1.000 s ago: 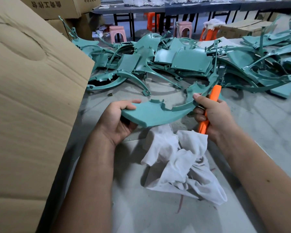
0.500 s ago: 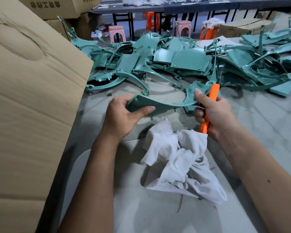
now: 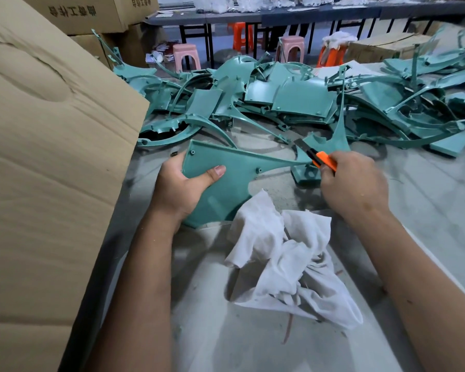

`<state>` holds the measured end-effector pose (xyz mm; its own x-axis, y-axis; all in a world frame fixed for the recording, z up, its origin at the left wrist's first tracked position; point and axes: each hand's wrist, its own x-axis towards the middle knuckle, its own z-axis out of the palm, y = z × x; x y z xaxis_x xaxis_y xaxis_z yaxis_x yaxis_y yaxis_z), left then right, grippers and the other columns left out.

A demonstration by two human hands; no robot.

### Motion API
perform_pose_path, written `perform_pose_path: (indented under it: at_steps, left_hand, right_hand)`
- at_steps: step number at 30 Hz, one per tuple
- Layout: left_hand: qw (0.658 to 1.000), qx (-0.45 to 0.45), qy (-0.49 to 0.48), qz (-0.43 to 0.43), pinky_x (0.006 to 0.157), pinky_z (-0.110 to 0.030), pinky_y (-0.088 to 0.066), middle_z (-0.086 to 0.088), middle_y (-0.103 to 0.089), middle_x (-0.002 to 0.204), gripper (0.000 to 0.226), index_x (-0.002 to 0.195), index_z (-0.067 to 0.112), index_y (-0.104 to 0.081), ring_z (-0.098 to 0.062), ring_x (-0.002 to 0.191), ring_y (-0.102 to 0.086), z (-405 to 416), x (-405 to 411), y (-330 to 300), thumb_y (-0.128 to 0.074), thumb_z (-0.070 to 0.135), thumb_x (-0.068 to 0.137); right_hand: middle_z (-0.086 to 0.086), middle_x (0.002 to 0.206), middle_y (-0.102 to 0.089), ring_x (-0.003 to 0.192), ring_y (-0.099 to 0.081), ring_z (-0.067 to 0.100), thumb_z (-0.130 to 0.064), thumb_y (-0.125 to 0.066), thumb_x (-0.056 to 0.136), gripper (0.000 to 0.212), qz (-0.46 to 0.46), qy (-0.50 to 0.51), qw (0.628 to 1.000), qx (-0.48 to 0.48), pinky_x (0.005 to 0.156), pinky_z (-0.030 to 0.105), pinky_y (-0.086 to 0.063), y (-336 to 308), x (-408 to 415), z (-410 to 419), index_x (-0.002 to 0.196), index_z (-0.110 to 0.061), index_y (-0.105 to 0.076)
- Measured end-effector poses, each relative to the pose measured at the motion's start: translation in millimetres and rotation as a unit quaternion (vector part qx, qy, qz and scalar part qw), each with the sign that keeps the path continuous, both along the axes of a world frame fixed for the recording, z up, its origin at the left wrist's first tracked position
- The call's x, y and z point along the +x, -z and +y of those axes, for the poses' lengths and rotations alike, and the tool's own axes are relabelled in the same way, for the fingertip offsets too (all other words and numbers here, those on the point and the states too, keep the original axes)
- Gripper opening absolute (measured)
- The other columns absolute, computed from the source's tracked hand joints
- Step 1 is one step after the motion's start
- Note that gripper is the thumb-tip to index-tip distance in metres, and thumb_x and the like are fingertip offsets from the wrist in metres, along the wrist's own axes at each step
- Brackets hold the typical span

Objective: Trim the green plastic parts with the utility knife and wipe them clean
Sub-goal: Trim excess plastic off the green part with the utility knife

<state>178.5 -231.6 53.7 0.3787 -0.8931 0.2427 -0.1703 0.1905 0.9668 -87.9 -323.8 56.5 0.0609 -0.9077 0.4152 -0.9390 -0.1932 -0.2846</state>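
My left hand (image 3: pixel 181 187) grips the wide end of a curved green plastic part (image 3: pixel 234 170), thumb across its inner face, which is turned up toward me. The part's narrow arm runs right to my right hand (image 3: pixel 353 185). That hand holds an orange utility knife (image 3: pixel 324 160) with its dark blade out and pointing up-left, laid against the thin arm of the part. A crumpled white cloth (image 3: pixel 287 253) lies on the grey table (image 3: pixel 427 210) just below both hands.
A heap of several more green parts (image 3: pixel 301 100) covers the far side of the table. A big cardboard sheet (image 3: pixel 46 157) leans at the left. Cardboard boxes (image 3: pixel 91 12), plastic stools (image 3: pixel 184 55) and a long dark table (image 3: pixel 279 14) stand behind.
My left hand has turned the part over so its inner face shows and dropped its wide end lower. My right hand has swung the knife from upright to blade-first against the thin arm.
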Motion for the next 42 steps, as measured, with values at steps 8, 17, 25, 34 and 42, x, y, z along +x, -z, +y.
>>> perform_pose_path:
  at_steps: [8, 17, 25, 34, 42]
  left_hand:
    - [0.996, -0.035, -0.047, -0.071, 0.078, -0.035, -0.060, 0.010, -0.078, 0.095, 0.023, 0.094, 0.038, -0.074, -0.012, 0.088, -0.075, -0.2, 9.8, -1.3, -0.083, 0.038, 0.073]
    - [0.997, 0.036, -0.064, 0.035, 0.072, -0.032, -0.060, 0.004, -0.079, 0.094, 0.018, 0.094, 0.020, -0.077, -0.017, 0.086, -0.076, -2.1, 8.7, 6.5, -0.084, 0.023, 0.078]
    - [0.985, 0.086, -0.096, 0.112, 0.053, -0.025, -0.056, 0.000, -0.079, 0.083, 0.011, 0.088, 0.015, -0.077, -0.018, 0.070, -0.076, -2.8, 5.9, 7.1, -0.085, 0.018, 0.080]
    - [0.987, 0.086, -0.095, 0.095, 0.056, -0.027, -0.057, 0.000, -0.079, 0.087, 0.013, 0.089, 0.018, -0.077, -0.020, 0.075, -0.077, -2.0, 6.7, 7.0, -0.085, 0.020, 0.079]
    - [0.994, 0.046, -0.096, 0.016, 0.068, -0.030, -0.058, 0.009, -0.079, 0.088, 0.018, 0.085, 0.038, -0.077, -0.013, 0.080, -0.076, -1.5, 5.2, 5.5, -0.085, 0.036, 0.069]
  right_hand:
    - [0.011, 0.093, -0.069, 0.077, -0.050, 0.030, -0.023, -0.062, 0.098, 0.019, -0.031, 0.027, 0.999, -0.010, 0.066, 0.036, -0.042, 1.7, 0.4, 2.1, 0.112, -0.021, -0.073]
    - [0.005, 0.091, -0.047, 0.076, -0.044, 0.028, -0.016, -0.058, 0.098, 0.018, -0.005, 0.016, 1.000, 0.023, 0.068, 0.036, -0.036, 6.3, 11.0, 0.0, 0.109, -0.016, -0.071]
    - [0.005, 0.093, -0.051, 0.081, -0.043, 0.026, -0.019, -0.062, 0.099, 0.021, -0.022, 0.039, 0.999, 0.006, 0.071, 0.035, -0.037, 5.8, 9.3, -4.3, 0.116, -0.013, -0.071]
    - [0.005, 0.087, -0.048, 0.075, -0.047, 0.030, -0.018, -0.056, 0.099, 0.018, -0.013, 0.030, 0.999, 0.030, 0.065, 0.035, -0.035, 4.0, 12.2, -2.6, 0.100, -0.012, -0.073]
    - [0.004, 0.089, -0.052, 0.074, -0.049, 0.029, -0.011, -0.054, 0.098, 0.020, -0.003, -0.006, 1.000, -0.009, 0.064, 0.034, -0.033, -4.0, 18.2, 9.9, 0.100, -0.010, -0.074]
